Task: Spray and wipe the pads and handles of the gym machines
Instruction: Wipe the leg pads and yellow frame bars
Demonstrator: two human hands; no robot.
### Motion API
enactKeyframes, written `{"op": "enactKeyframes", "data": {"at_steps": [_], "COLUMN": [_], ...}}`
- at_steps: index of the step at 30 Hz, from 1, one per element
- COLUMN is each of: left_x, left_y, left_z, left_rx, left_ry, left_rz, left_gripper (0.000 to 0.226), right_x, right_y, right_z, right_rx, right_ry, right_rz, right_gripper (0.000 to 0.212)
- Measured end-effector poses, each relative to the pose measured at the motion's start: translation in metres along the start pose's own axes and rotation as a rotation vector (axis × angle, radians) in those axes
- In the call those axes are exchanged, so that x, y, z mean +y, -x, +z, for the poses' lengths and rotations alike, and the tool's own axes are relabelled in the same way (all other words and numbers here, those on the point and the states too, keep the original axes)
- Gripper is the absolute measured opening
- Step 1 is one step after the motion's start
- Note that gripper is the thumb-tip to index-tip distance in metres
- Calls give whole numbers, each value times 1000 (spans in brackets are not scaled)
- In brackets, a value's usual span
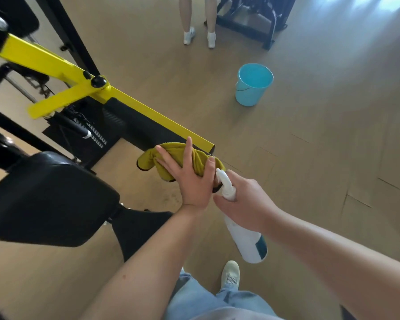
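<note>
left hand [191,182] clasps cloth [151,155] on yellow bar [148,109]; right hand [246,200] grips spray bottle [247,243] | bucket [247,97] beyond; seat pad [49,197] left

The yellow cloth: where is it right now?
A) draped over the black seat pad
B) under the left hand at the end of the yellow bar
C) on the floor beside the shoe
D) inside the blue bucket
B: the left hand holds the yellow cloth against the end of the yellow bar, while the right hand grips the white spray bottle.
</note>
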State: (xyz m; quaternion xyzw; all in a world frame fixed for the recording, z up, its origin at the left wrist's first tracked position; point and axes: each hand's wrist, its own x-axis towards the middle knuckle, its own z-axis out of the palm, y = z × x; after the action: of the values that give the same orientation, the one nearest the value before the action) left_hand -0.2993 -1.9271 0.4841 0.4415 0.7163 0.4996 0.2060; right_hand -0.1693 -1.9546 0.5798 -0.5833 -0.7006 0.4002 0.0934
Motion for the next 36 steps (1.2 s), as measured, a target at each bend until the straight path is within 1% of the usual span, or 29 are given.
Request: {"op": "enactKeyframes", "data": {"at_steps": [4, 8, 12, 14, 20, 24, 26, 27, 30, 35, 36], "left_x": [10, -3, -12, -18, -43, -58, -62, -62, -58, -64, -62], "left_y": [-28, -68, -120, -144, -204, -224, -222, -218, -198, -156, -145], "left_z": [-9, -29, -53, -66, -95, -107, -106, -104, -97, -63, -55], "left_rx": [56, 114, 160, 188, 220, 239, 251, 253, 276, 258, 255], "left_ry": [84, 178, 221, 226, 253, 385, 463, 517, 703, 905, 928], "left_rz": [-202, -244, -385, -427, -492, -370, -389, -430, -622, -780, -803], "left_gripper": [93, 93, 92, 92, 92, 80, 79, 84, 110, 145, 148], "right_x": [-10, -33, -59, -73, -99, -100, -94, -90, -76, -49, -44], "right_y": [-4, -14, -32, -41, -63, -66, -64, -62, -53, -34, -30], "right_z": [0, 12, 29, 38, 61, 66, 64, 63, 59, 51, 49], "right_rx": [-34, -58, -76, -90, -104, -80, -69, -65, -66, -70, -70], "right_ry": [64, 83, 84, 87, 105, 117, 110, 103, 107, 122, 118], "right_rz": [-23, -41, -39, -52, -61, -61, -49, -39, -20, 3, 4], "right_gripper": [18, 28, 30, 31, 32, 33, 32, 32, 31, 28, 27]}}
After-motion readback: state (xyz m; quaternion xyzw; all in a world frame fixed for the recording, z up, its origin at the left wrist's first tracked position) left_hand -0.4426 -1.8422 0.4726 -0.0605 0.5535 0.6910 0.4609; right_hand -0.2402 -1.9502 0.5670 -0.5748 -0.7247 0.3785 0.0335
